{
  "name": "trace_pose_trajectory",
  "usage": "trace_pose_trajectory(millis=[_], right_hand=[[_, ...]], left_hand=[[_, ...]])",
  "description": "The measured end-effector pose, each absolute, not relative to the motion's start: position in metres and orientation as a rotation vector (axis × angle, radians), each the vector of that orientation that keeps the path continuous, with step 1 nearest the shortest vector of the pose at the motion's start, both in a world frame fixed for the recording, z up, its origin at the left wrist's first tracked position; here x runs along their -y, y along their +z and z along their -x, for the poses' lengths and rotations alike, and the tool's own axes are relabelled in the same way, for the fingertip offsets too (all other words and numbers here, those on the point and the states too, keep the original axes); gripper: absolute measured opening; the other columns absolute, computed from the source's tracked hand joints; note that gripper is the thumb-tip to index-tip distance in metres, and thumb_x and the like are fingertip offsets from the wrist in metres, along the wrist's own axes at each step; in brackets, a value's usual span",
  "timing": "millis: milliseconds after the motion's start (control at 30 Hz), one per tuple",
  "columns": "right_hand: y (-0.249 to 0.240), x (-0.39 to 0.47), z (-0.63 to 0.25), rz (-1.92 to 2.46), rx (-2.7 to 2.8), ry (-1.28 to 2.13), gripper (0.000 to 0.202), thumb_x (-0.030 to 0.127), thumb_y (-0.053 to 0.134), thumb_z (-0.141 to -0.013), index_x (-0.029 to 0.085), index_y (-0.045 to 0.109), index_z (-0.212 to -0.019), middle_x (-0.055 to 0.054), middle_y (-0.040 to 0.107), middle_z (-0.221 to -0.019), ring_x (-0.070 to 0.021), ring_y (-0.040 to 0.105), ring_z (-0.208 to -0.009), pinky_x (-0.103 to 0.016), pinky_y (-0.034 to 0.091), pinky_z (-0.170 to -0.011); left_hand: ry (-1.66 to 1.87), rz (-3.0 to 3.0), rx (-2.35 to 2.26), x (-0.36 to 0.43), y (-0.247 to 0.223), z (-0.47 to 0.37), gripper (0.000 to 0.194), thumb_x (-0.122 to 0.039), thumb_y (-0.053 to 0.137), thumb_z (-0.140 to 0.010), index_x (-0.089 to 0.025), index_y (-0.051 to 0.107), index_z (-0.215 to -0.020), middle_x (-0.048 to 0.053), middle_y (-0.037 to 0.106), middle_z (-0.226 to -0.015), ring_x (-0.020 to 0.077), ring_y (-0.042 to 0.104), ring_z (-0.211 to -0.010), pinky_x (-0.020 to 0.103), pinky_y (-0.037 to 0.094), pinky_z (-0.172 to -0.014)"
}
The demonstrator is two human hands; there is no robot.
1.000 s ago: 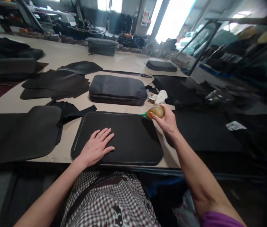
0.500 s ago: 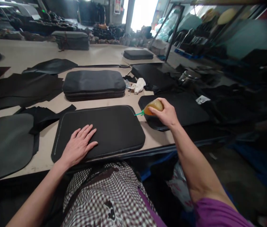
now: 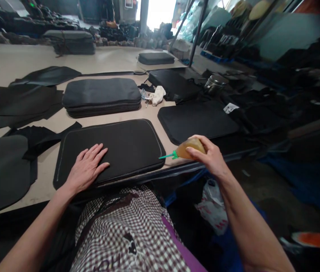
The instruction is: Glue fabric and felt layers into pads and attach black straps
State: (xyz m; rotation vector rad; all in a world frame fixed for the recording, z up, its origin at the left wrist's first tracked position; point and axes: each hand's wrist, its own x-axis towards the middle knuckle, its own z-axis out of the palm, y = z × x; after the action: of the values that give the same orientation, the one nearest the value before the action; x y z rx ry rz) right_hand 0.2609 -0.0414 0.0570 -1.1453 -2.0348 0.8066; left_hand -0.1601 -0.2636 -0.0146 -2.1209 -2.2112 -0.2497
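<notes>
My left hand (image 3: 87, 166) lies flat, fingers a little spread, on the left part of a black rounded panel (image 3: 126, 147) at the table's front edge. In my right hand (image 3: 207, 153) is a squeeze bottle (image 3: 187, 148) of amber liquid, likely glue, tipped on its side with the fingers wrapped round it. Its green nozzle (image 3: 168, 155) points left, and the tip is at the panel's right edge, near the front corner. A thin pale line runs along the panel's left, back and right edges.
Behind the panel stands a stack of black panels (image 3: 101, 94). More black pieces (image 3: 196, 121) lie to the right, and dark sheets (image 3: 15, 105) to the left. A crumpled white cloth (image 3: 157, 95) and a metal jar (image 3: 216, 82) sit farther back.
My right hand has brought the bottle toward me along the panel's right edge, and the pale line there now reaches farther forward. My left hand stays on the panel. The view has shifted slightly.
</notes>
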Motion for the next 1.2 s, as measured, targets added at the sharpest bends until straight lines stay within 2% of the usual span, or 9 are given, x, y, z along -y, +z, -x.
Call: trace_pose_trajectory(millis=[167, 300, 567, 667, 767, 933, 1067, 1133, 1200], right_hand=[[0.04, 0.073, -0.239, 1.115, 1.958, 0.964, 0.049, 0.055, 0.078, -0.08, 0.024, 0.066, -0.117, -0.005, 0.071, -0.106, -0.0265, 0.069, -0.094, -0.04, 0.057, -0.083], [0.032, 0.095, -0.203, 1.04, 1.949, 1.063, 0.05, 0.055, 0.078, -0.082, 0.025, 0.063, -0.12, -0.005, 0.07, -0.109, -0.0263, 0.068, -0.097, -0.04, 0.057, -0.086], [0.031, 0.137, -0.107, 0.74, 2.111, 1.149, 0.043, 0.05, 0.075, -0.087, 0.025, 0.062, -0.119, -0.005, 0.067, -0.113, -0.0245, 0.065, -0.1, -0.038, 0.054, -0.09], [0.031, 0.152, -0.067, 0.635, 2.139, 1.18, 0.042, 0.049, 0.075, -0.086, 0.024, 0.061, -0.118, -0.005, 0.067, -0.112, -0.0236, 0.065, -0.098, -0.038, 0.054, -0.091], [0.031, 0.168, -0.029, 0.528, 2.157, 1.224, 0.042, 0.047, 0.076, -0.086, 0.024, 0.061, -0.117, -0.005, 0.068, -0.113, -0.0234, 0.065, -0.099, -0.039, 0.054, -0.094], [0.027, 0.193, 0.021, 0.4, 2.162, 1.305, 0.042, 0.047, 0.076, -0.086, 0.024, 0.06, -0.117, -0.007, 0.068, -0.115, -0.0244, 0.065, -0.103, -0.041, 0.054, -0.097], [0.027, 0.195, 0.033, 0.419, 2.164, 1.33, 0.047, 0.05, 0.076, -0.085, 0.023, 0.059, -0.119, -0.007, 0.068, -0.116, -0.0257, 0.066, -0.105, -0.044, 0.054, -0.099], [0.028, 0.182, 0.024, 0.485, 2.15, 1.419, 0.05, 0.052, 0.077, -0.083, 0.024, 0.06, -0.121, -0.007, 0.069, -0.115, -0.0262, 0.067, -0.103, -0.043, 0.056, -0.092], [0.028, 0.159, 0.005, 0.595, 2.041, 1.612, 0.053, 0.055, 0.077, -0.083, 0.026, 0.06, -0.124, -0.007, 0.07, -0.115, -0.0273, 0.069, -0.098, -0.042, 0.059, -0.078]], left_hand=[[-0.295, 2.145, 2.262, 0.264, -0.014, 0.162, 0.063, -0.059, 0.031, -0.108, -0.026, 0.043, -0.159, 0.009, 0.031, -0.171, 0.0285, 0.027, -0.159, 0.055, 0.024, -0.129], [-0.534, 2.161, 2.402, 0.266, -0.004, 0.166, 0.067, -0.061, 0.023, -0.108, -0.021, 0.049, -0.155, 0.012, 0.022, -0.174, 0.0293, 0.022, -0.16, 0.054, 0.026, -0.129], [-1.574, 2.013, 2.721, 0.271, 0.018, 0.183, 0.076, -0.071, 0.011, -0.105, -0.027, 0.045, -0.157, 0.003, 0.028, -0.173, 0.0254, 0.026, -0.159, 0.048, 0.021, -0.132], [-2.146, 1.871, 2.676, 0.268, 0.015, 0.193, 0.084, -0.077, 0.011, -0.101, -0.026, 0.048, -0.156, 0.005, 0.036, -0.169, 0.0255, 0.027, -0.159, 0.047, 0.017, -0.133], [-2.518, 1.812, 2.638, 0.264, 0.016, 0.207, 0.089, -0.083, 0.018, -0.097, -0.023, 0.051, -0.154, 0.008, 0.04, -0.167, 0.0259, 0.03, -0.158, 0.044, 0.018, -0.133], [-2.703, 1.763, 2.741, 0.258, 0.024, 0.229, 0.084, -0.085, 0.031, -0.095, -0.025, 0.056, -0.149, 0.009, 0.041, -0.167, 0.027, 0.035, -0.156, 0.044, 0.024, -0.131], [-2.695, 1.783, 2.795, 0.256, 0.029, 0.238, 0.083, -0.085, 0.034, -0.094, -0.026, 0.058, -0.147, 0.01, 0.041, -0.166, 0.0284, 0.04, -0.153, 0.045, 0.032, -0.128], [-2.647, 1.812, 2.808, 0.255, 0.03, 0.24, 0.084, -0.086, 0.034, -0.093, -0.026, 0.06, -0.145, 0.012, 0.043, -0.165, 0.0287, 0.043, -0.152, 0.045, 0.035, -0.126], [-2.612, 1.824, 2.803, 0.255, 0.03, 0.242, 0.083, -0.087, 0.035, -0.092, -0.026, 0.061, -0.143, 0.012, 0.044, -0.164, 0.0282, 0.046, -0.15, 0.045, 0.04, -0.123]])
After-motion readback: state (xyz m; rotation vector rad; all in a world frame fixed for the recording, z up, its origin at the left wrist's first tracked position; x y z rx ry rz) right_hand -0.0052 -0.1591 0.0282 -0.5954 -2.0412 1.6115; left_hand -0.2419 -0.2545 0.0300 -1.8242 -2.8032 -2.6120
